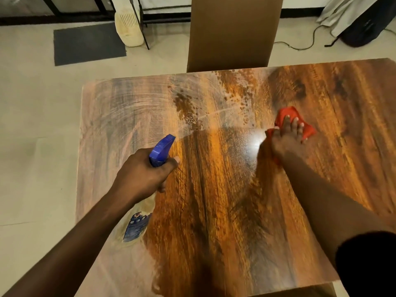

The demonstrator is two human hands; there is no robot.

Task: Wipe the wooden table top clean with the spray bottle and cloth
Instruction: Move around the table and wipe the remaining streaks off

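Item one, wooden tabletop (214,200): filled most of the view; pale, hazy wipe arcs covered its left and far-left parts, while the centre and right showed a deep, glossy grain with a bright glare spot near the middle, so the wiping looked partly done. Item two, brown chair back (233,33): stood upright against the far edge of the tabletop, pushed in and out of the way of the work. Item three, dark floor mat (87,43): lay on the pale floor well beyond the left corner, near a white slatted unit (128,28). Item four, spray bottle (161,150): held above the left half of the tabletop, its blue head aimed forward and right toward the middle, its clear body with a blue label running back under the forearm; judged to be held ready for wetting the next patch. Item five, left hand (145,170): fingers wrapped tightly round the bottle's neck just below the head, thumb alongside. Item six, right hand (287,136): fingers (295,125) stretched out and spread, pressing down flat. Item seven, red cloth (286,113): lay bunched under that palm on the right half of the tabletop, edges showing beyond the fingertips, placed so for broad contact. Item eight, droplets (235,97): a scatter of beads lay on the far centre, not yet wiped.
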